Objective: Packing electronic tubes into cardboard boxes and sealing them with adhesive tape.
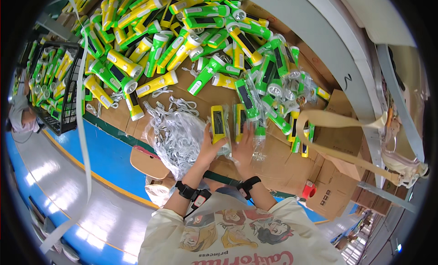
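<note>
My left hand (209, 148) grips a yellow flashlight (218, 123) with a dark panel on its side, held upright over the cardboard-covered table (278, 167). My right hand (244, 148) holds a clear plastic bag (230, 141) around a green flashlight (241, 121) next to it. Both wrists carry black bands. To the left of my left hand lies a clear bag stuffed with white cords (175, 137). A large heap of loose green and yellow flashlights (182, 41) covers the far part of the table.
Bagged flashlights (283, 100) lie to the right, by a beige strap (328, 121) and cardboard boxes (333, 192). A black crate of flashlights (50, 78) stands at far left beside another person (20, 116). A wooden stool (148, 162) sits on the blue floor.
</note>
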Demonstrator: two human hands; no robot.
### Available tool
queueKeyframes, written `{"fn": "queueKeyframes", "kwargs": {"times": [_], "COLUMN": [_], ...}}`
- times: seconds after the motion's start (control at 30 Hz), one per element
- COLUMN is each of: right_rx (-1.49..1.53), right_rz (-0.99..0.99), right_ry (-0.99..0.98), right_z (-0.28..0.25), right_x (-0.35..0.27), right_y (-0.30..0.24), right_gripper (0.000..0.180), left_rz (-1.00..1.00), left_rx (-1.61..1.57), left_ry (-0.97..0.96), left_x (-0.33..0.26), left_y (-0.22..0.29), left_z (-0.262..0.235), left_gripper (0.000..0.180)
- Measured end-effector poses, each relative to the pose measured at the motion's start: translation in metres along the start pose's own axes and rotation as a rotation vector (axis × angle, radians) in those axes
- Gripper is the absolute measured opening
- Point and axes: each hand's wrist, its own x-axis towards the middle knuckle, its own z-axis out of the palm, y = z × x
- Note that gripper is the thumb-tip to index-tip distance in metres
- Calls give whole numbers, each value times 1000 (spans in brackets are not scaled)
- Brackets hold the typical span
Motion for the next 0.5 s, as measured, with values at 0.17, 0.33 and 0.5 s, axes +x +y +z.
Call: {"fn": "queueKeyframes", "kwargs": {"times": [0.17, 0.33, 0.5], "right_rx": [104, -55, 430], "right_rz": [25, 28, 60], "right_ry": [-116, 70, -137], "right_z": [2, -23, -14], "right_x": [-31, -20, 14], "right_y": [41, 55, 111], "right_gripper": [70, 81, 102], "left_rz": [-30, 72, 55], "left_rx": [-68, -73, -263], "left_ry": [0, -45, -39], "left_x": [5, 32, 64], "left_y": [7, -15, -46], "left_z": [7, 23, 63], "left_gripper": [88, 86, 64]}}
